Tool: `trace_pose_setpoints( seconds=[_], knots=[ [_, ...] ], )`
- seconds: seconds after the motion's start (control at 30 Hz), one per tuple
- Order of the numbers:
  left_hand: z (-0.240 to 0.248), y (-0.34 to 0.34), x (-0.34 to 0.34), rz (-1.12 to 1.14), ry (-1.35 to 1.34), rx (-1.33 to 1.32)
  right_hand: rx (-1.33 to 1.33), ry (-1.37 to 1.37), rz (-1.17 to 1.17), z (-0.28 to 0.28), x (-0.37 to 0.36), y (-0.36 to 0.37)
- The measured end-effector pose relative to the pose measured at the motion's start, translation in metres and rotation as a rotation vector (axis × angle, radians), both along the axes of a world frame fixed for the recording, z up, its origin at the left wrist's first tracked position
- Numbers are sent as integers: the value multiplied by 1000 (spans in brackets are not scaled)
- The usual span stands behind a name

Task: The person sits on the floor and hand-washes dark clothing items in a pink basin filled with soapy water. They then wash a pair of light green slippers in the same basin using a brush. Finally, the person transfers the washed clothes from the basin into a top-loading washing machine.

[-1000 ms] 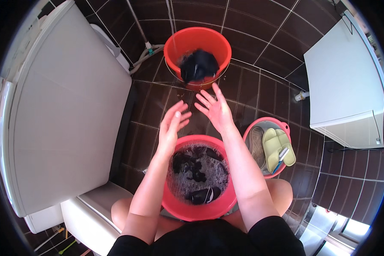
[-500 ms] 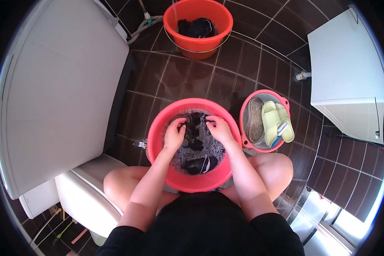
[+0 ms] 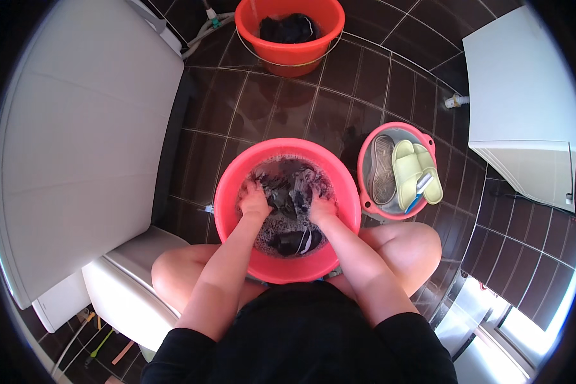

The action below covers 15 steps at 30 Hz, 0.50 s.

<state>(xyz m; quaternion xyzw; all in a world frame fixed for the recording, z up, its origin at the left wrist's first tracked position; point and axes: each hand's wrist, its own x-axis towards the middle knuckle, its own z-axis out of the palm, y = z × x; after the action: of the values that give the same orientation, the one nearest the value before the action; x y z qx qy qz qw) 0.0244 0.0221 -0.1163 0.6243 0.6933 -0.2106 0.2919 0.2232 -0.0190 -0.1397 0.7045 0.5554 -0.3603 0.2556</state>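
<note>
A pink round basin (image 3: 288, 274) stands between my knees, holding sudsy water and dark wet clothing (image 3: 288, 192). Into the water at the clothing's left side reaches my left hand (image 3: 255, 201), fingers apart and partly under the surface. Opposite it, my right hand (image 3: 322, 206) is also half sunk, its fingers stretched out against the cloth. Both hands are open, touching the clothing; the fingertips are blurred by water and foam. Nearer to me in the basin floats a separate black piece with white stripes (image 3: 294, 242).
An orange-red bucket (image 3: 288, 57) with dark cloth stands at the far side. To the right, a small pink basin (image 3: 363, 173) holds pale green slippers (image 3: 408, 169), a grey sole (image 3: 383, 173) and a blue-and-white brush (image 3: 420, 192). A large grey-white appliance (image 3: 89, 141) stands left, a white cabinet (image 3: 521, 83) right.
Both hands have gone from above the water, fingers curled at the dark cloth, down into it with fingers spread. The clothing now bunches up between them. The view has shifted slightly.
</note>
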Motion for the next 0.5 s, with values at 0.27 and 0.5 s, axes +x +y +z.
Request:
trace_pose_setpoints(
  seconds=[0.27,0.5],
  knots=[
    [-22,-13,-19,-193,61,-408,-11,275,-18,18,5,1],
    [30,-38,-3,2,-251,127,387,641,-327,97,-6,26]
  ],
)
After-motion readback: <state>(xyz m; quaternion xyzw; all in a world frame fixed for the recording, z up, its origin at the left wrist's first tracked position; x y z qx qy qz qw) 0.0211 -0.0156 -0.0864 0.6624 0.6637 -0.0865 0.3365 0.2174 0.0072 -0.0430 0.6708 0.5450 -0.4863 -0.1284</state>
